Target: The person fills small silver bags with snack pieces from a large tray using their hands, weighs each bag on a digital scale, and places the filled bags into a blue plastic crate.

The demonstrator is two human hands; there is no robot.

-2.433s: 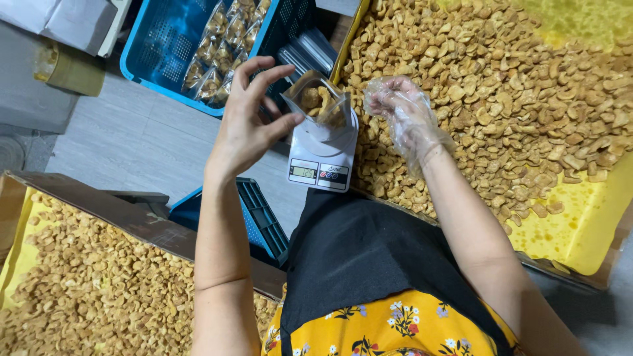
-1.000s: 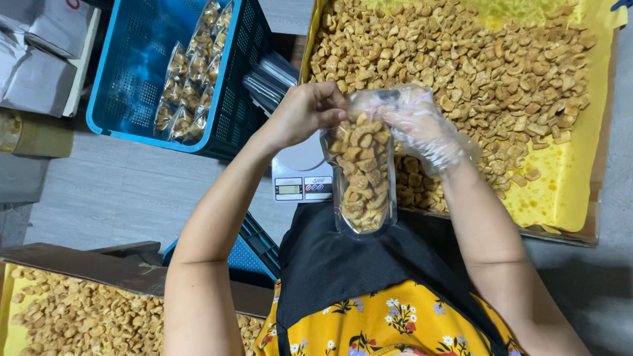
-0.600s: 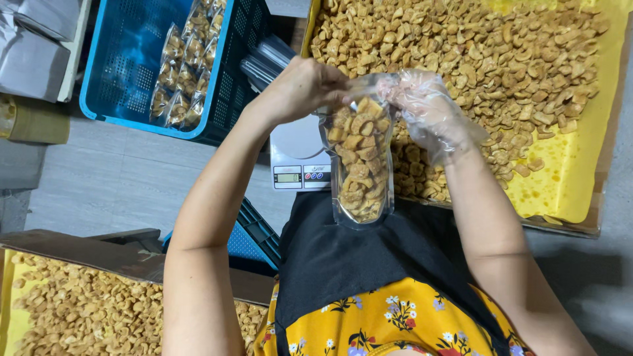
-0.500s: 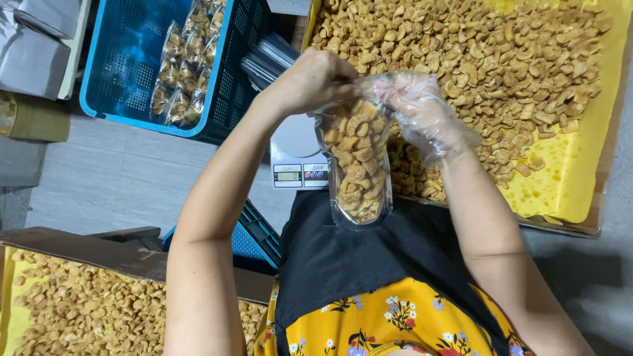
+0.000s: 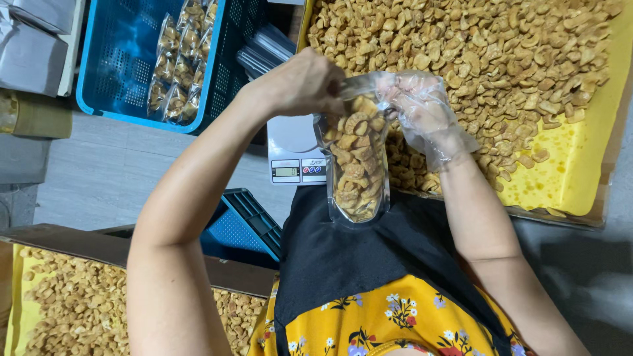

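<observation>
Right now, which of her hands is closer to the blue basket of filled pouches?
Left. The left hand grips the pouch top just beside the blue basket; the gloved right hand sits farther away, over the yellow tray.

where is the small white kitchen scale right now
In the head view, the small white kitchen scale sits centre frame, partly behind the clear plastic pouch of golden snack pieces, between the blue plastic crate on its left and the yellow-lined snack tray on its right.

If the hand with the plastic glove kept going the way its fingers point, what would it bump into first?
The right hand points across the top of the clear pouch of snacks, which it already pinches. Going on, it would probably meet the left hand gripping the other side, though depth is hard to judge.
</observation>
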